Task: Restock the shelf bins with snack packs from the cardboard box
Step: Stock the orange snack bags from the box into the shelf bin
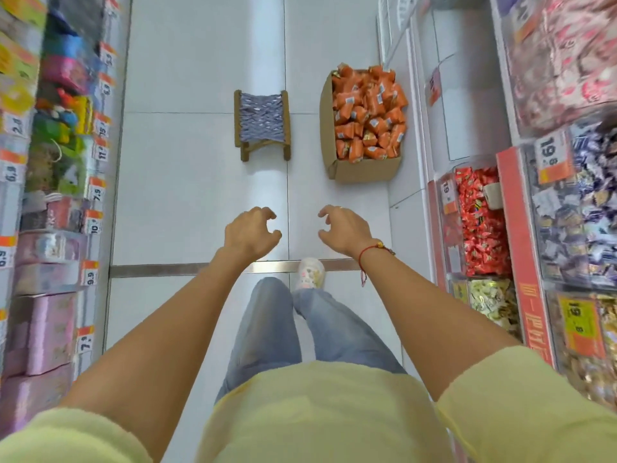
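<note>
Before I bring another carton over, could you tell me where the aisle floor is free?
Bare tile lies between the woven stool and the left shelving, and ahead of both empty hands. The right side is crowded: the cardboard box of orange snack packs sits against the shelf base.

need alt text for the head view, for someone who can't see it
Two empty hands, left and right, reach forward over a white shop aisle floor toward an open cardboard box heaped with orange snack packs. A small woven stool stands left of the box; shelf bins of sweets line the right.
</note>
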### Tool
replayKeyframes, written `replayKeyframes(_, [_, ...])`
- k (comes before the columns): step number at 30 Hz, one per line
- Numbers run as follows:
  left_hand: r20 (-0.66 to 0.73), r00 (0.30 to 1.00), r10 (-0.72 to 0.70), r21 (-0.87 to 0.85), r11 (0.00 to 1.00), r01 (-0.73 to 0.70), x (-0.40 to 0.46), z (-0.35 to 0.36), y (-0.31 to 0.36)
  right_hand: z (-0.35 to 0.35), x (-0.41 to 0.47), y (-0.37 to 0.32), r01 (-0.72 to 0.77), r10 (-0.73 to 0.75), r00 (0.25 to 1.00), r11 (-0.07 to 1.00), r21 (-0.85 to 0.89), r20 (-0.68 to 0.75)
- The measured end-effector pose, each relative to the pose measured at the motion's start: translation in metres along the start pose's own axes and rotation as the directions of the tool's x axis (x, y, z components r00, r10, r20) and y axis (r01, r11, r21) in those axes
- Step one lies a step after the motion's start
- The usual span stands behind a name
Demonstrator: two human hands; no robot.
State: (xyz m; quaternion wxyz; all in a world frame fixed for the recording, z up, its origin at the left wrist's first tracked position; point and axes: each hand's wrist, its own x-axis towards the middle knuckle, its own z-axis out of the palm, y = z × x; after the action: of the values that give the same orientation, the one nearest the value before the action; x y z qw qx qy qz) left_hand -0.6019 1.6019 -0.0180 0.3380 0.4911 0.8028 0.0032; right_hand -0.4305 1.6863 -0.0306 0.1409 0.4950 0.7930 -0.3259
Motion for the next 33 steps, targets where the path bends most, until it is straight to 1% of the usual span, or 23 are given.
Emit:
replayKeyframes(4, [0.027, 1.0, 0.002, 0.022, 1.0, -0.003, 0.067, -0.043, 0.013, -0.04, 0.061, -0.012, -0.006, 0.006, 1.0, 1.0, 0.008, -0.008])
replayKeyframes(7, [0.062, 0.998, 0.025, 0.049, 0.998, -0.028, 0.123, -0.076, 0.021, -0.065, 0.106, -0.007, -0.072, 0.072, 0.997, 0.997, 0.035, -0.004])
replayKeyframes(9, [0.088, 0.994, 0.068, 0.078, 0.994, -0.075, 0.164, -0.099, 0.028, -0.081, 0.133, -0.001, -0.136, 0.137, 0.991, 0.989, 0.064, -0.006])
replayKeyframes(13, [0.143, 0.975, 0.171, 0.16, 0.968, -0.193, 0.245, -0.155, 0.052, -0.118, 0.185, 0.005, -0.278, 0.286, 0.958, 0.94, 0.199, -0.011])
replayKeyframes(18, [0.252, 0.933, 0.258, 0.222, 0.923, -0.315, 0.336, -0.208, 0.095, -0.168, 0.24, 0.006, -0.375, 0.426, 0.903, 0.843, 0.387, -0.054])
replayKeyframes(22, [0.394, 0.876, 0.278, 0.37, 0.825, -0.428, 0.399, -0.219, 0.141, -0.205, 0.267, 0.021, -0.426, 0.532, 0.844, 0.737, 0.524, -0.062])
replayKeyframes(24, [0.454, 0.846, 0.279, 0.388, 0.794, -0.469, 0.425, -0.221, 0.167, -0.225, 0.276, 0.032, -0.428, 0.556, 0.828, 0.704, 0.567, -0.066])
replayKeyframes(27, [0.457, 0.832, 0.315, 0.383, 0.774, -0.504, 0.454, -0.221, 0.206, -0.252, 0.289, 0.055, -0.435, 0.591, 0.803, 0.669, 0.603, -0.076])
replayKeyframes(29, [0.455, 0.818, 0.352, 0.372, 0.76, -0.533, 0.464, -0.22, 0.227, -0.263, 0.295, 0.069, -0.461, 0.62, 0.782, 0.638, 0.617, -0.057])
replayKeyframes(33, [0.404, 0.795, 0.453, 0.354, 0.724, -0.592, 0.477, -0.224, 0.265, -0.27, 0.303, 0.088, -0.475, 0.651, 0.758, 0.596, 0.648, -0.044])
